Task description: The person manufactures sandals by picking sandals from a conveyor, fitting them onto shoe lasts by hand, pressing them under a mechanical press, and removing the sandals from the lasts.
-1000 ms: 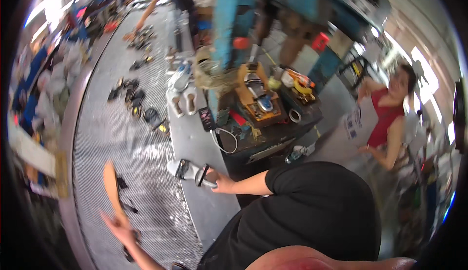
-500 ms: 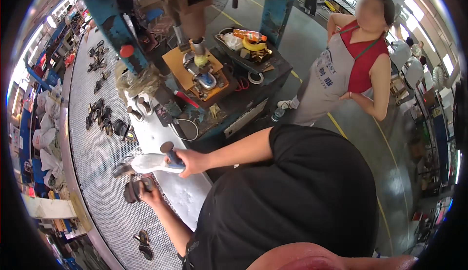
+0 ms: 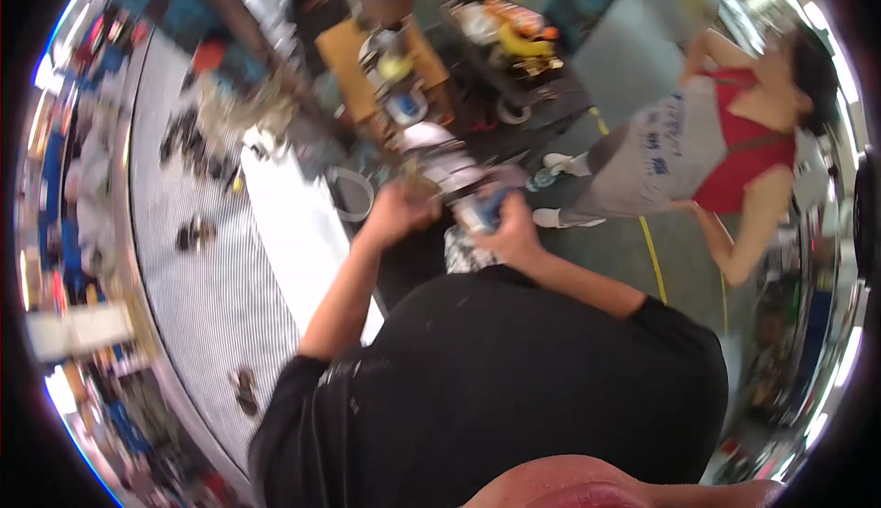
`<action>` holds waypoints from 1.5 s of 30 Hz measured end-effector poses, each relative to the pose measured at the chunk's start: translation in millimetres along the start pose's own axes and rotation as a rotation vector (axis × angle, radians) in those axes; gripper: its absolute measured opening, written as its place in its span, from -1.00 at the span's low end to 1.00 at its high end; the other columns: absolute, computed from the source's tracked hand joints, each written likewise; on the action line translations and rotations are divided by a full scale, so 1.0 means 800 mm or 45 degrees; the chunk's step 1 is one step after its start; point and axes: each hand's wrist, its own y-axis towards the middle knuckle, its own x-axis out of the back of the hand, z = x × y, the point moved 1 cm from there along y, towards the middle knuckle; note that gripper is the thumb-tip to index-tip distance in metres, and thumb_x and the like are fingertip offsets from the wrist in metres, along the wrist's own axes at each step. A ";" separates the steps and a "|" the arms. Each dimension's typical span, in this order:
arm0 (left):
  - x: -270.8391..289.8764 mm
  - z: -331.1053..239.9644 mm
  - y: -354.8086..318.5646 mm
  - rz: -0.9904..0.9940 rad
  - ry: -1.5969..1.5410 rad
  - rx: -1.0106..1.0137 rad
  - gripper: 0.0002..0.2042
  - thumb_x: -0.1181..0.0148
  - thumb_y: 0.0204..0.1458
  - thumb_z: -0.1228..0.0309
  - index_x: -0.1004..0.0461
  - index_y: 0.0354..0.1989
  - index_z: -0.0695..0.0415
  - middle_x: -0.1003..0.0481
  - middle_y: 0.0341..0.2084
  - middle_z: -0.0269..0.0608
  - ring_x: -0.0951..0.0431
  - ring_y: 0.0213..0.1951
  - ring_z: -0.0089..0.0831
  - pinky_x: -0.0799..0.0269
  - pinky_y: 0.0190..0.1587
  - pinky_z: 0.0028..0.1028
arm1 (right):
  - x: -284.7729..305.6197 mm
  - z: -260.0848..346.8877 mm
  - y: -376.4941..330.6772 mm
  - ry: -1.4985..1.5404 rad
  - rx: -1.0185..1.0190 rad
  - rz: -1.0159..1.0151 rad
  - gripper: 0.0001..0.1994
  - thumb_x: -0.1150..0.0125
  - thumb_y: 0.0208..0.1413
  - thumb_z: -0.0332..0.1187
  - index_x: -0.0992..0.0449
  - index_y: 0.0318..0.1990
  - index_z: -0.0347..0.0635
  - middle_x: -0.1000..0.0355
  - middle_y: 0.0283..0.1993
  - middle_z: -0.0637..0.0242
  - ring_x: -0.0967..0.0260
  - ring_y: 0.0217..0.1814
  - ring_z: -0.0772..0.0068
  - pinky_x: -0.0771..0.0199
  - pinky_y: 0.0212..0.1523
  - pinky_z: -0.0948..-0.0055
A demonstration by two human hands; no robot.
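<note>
Blurred by motion, a white and blue shoe last (image 3: pixel 423 136) points away from me toward the press, with dark bands like sandal straps across it. Its blue heel end sits in my right hand (image 3: pixel 514 230), whose fingers are closed around it. My left hand (image 3: pixel 404 211) is close to the last's left side, just below the bands. Its fingers are smeared, so I cannot make out whether it grips the sandal. Under the press head another blue and white last (image 3: pixel 407 105) rests by an orange-brown board (image 3: pixel 341 63).
On the left runs a mesh conveyor (image 3: pixel 216 315) with several dark sandals, beside a white metal ledge (image 3: pixel 289 223). A black tray (image 3: pixel 468 17) holds a banana and a bottle. A person in a grey apron (image 3: pixel 656 155) stands at right, near the press's bench.
My left hand has left the conveyor, where it held a dark sandal, and come beside the last. My right hand has swung the last rightward toward the press. The view has turned.
</note>
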 end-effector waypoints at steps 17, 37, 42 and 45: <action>0.018 0.082 -0.021 -1.184 0.665 -0.376 -0.21 -0.35 -0.52 0.57 -0.22 0.09 0.29 -0.26 0.06 0.12 -0.19 0.19 0.14 -0.13 0.27 -0.13 | -0.089 -0.078 0.173 -0.593 0.403 -0.099 -0.49 -0.46 -0.26 -0.31 -0.36 -0.14 -0.31 -0.39 -0.17 -0.08 -0.38 -0.12 -0.14 -0.38 -0.12 0.13; 0.100 0.347 -0.471 -1.394 0.803 0.564 -0.35 -0.18 -0.24 0.56 -0.26 0.18 0.13 -0.34 0.10 0.00 -0.28 0.19 -0.02 -0.23 0.23 -0.20 | -0.149 -0.087 0.307 -0.984 0.276 -0.217 -0.25 -0.34 -0.06 0.06 -0.27 0.05 -0.47 -0.40 -0.05 -0.19 -0.36 0.02 -0.18 -0.36 0.00 0.12; 0.206 0.498 -0.656 -1.353 1.061 1.355 -0.37 -0.07 -0.04 0.55 -0.09 0.29 0.28 -0.12 0.28 0.14 -0.10 0.33 -0.01 -0.03 0.36 -0.27 | -0.177 -0.074 0.284 -1.160 0.283 -0.377 -0.33 -0.38 -0.11 -0.02 -0.34 -0.04 -0.48 -0.43 -0.15 -0.23 -0.39 -0.02 -0.22 -0.39 -0.02 0.09; 0.238 0.500 -0.663 -1.259 0.981 1.423 -0.52 -0.09 0.04 0.40 -0.24 0.17 0.23 -0.22 0.22 0.02 -0.18 0.28 -0.06 -0.18 0.27 -0.22 | -0.171 -0.041 0.273 -1.124 0.067 -0.254 -0.26 -0.37 -0.11 -0.01 -0.30 0.04 -0.51 -0.42 -0.09 -0.25 -0.37 0.01 -0.22 -0.38 0.01 0.09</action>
